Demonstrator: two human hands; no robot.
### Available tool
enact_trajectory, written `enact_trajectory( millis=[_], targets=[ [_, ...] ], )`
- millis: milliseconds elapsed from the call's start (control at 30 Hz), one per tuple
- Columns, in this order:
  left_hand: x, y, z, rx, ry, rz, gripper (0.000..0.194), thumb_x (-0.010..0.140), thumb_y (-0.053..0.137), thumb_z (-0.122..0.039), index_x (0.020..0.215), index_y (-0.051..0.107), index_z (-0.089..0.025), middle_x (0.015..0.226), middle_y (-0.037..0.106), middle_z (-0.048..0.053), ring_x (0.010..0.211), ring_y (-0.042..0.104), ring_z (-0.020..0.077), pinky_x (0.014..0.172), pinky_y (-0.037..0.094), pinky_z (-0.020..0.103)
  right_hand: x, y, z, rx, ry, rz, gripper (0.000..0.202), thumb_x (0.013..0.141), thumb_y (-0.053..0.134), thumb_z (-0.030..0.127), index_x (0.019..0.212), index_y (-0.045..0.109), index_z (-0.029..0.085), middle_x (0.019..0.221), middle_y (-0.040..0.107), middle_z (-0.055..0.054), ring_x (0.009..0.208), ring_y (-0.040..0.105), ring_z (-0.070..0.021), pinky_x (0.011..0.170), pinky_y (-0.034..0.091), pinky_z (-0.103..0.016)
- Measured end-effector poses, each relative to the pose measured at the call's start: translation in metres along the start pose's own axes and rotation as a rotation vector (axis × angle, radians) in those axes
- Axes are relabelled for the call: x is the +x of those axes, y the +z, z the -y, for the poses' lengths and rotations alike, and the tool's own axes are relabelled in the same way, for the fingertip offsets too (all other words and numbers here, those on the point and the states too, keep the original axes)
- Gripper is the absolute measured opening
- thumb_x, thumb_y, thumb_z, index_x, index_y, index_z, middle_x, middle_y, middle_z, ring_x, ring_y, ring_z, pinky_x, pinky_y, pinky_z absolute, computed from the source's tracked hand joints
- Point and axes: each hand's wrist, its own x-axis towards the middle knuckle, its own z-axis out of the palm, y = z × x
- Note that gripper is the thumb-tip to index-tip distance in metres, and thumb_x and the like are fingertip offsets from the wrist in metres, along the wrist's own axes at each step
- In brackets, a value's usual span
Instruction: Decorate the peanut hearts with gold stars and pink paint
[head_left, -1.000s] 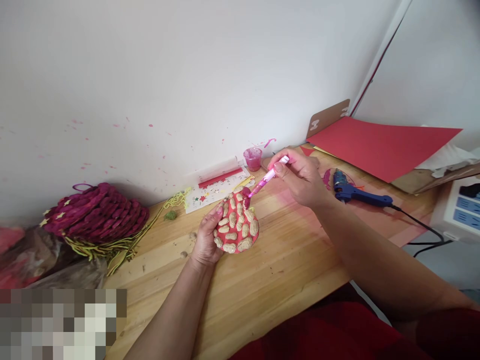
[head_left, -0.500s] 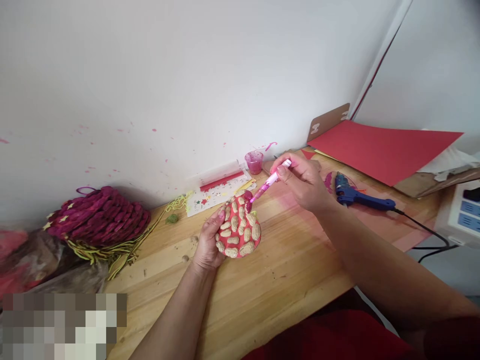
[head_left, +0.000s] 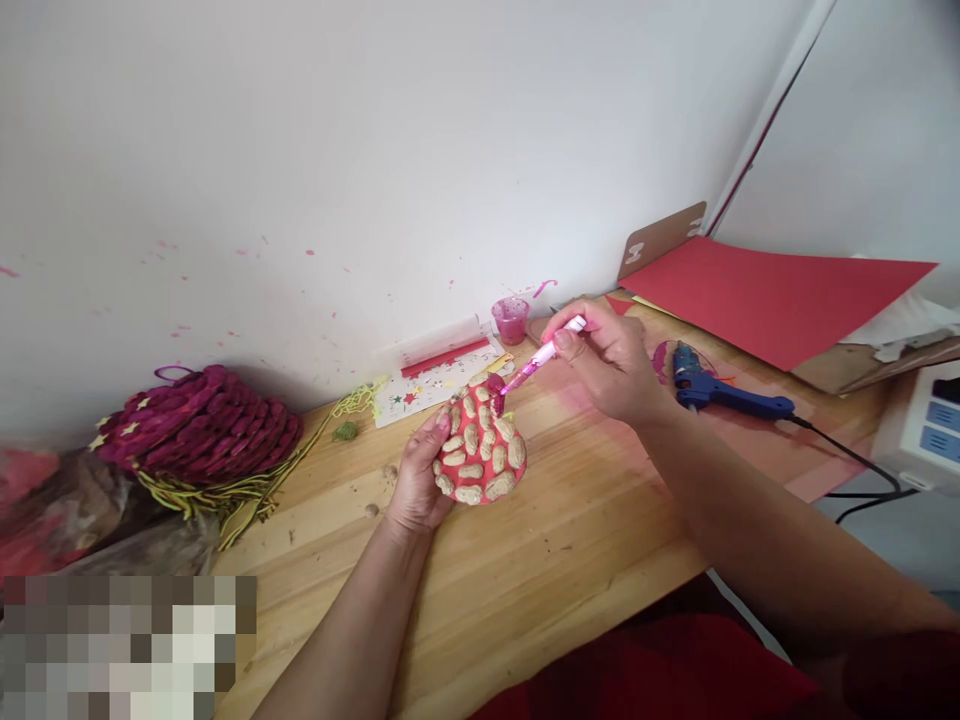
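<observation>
A red paper piece covered with peanuts (head_left: 480, 455) is held above the table by my left hand (head_left: 421, 470), thumb on its front and the other fingers hidden behind. Most peanuts are bare tan; one near the upper right is dark magenta. My right hand (head_left: 604, 362) pinches a paintbrush (head_left: 541, 355) with a white handle smeared pink. Its tip rests on or right by the magenta peanut at the upper right edge. Behind the hands stands a small clear cup (head_left: 511, 320) with pink paint in it.
At left sit stacked magenta-painted peanut pieces (head_left: 202, 425) with yellow-green yarn. A blue hot glue gun (head_left: 731, 393), its cord running right, lies beyond my right arm. Red paper (head_left: 772, 300) is at the back right; a star-speckled white sheet (head_left: 442, 385) lies by the paint-spattered wall.
The view has shifted slightly. Both hands keep their grips, and the brush stays at the upper right of the peanut-covered piece, which looks tilted slightly differently.
</observation>
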Motion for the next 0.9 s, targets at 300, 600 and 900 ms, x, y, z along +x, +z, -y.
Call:
enact_trajectory(
  millis=[300, 600, 900],
  targets=[
    [0.001, 0.004, 0.008, 0.106, 0.094, 0.005, 0.050, 0.074, 0.092, -0.044, 0.112, 0.071, -0.020, 0.105, 0.081, 0.007, 0.088, 0.078, 0.0206, 0.078, 0.063, 0.030, -0.004, 0.001, -0.002, -0.086, -0.003, -0.065, 0.028, 0.099, 0.065, 0.049, 0.090, 0.069, 0.023, 0.076, 0.063, -0.002, 0.067, 0.052, -0.0148, 0.056, 0.039, -0.029],
    [0.003, 0.006, 0.011, 0.162, 0.195, -0.089, 0.047, 0.076, 0.090, -0.047, 0.105, 0.065, -0.021, 0.095, 0.079, 0.003, 0.072, 0.074, 0.0154, 0.069, 0.062, 0.028, -0.005, 0.002, 0.005, -0.082, 0.009, -0.050, 0.030, 0.100, 0.062, 0.050, 0.091, 0.067, 0.023, 0.071, 0.059, -0.001, 0.062, 0.047, -0.0143, 0.054, 0.036, -0.029],
    [0.001, 0.005, 0.011, 0.305, 0.258, -0.094, 0.046, 0.078, 0.087, -0.052, 0.092, 0.055, -0.022, 0.063, 0.057, -0.010, 0.040, 0.045, 0.0044, 0.035, 0.036, 0.015, -0.004, 0.002, 0.005, -0.279, -0.171, -0.027, 0.020, 0.100, 0.062, 0.037, 0.088, 0.066, 0.022, 0.073, 0.064, -0.001, 0.064, 0.051, -0.0149, 0.066, 0.045, -0.033]
  ],
)
